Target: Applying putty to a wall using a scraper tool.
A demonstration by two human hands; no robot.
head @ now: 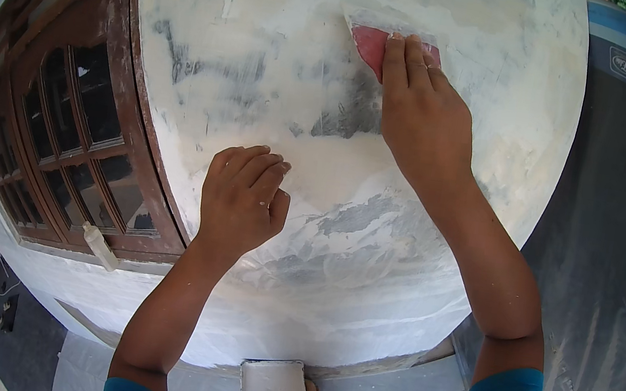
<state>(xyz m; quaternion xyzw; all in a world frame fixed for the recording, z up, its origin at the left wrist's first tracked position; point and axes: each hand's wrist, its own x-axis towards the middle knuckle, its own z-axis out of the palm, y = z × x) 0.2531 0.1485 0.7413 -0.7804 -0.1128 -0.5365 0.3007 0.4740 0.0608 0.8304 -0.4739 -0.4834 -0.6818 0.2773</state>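
Observation:
Against the upper part of a patchy white wall [278,100], my right hand [430,110] grips a red putty spreader [368,47]. The spreader's wide edge is smeared with pale filler and lies on the wall surface. Lower and to the left, my left hand [246,195] is in front of the wall with its fingers curled together. No object shows in it, though its palm side is hidden. Grey patches show through the white coat between and below my hands.
A brown wooden window [87,134] with glass panes is at the left. On its sill leans a pale plastic bottle [100,246]. A whitish, stained rectangular object [274,388] is below, before my body. A dark sheet [595,235] hangs along the right.

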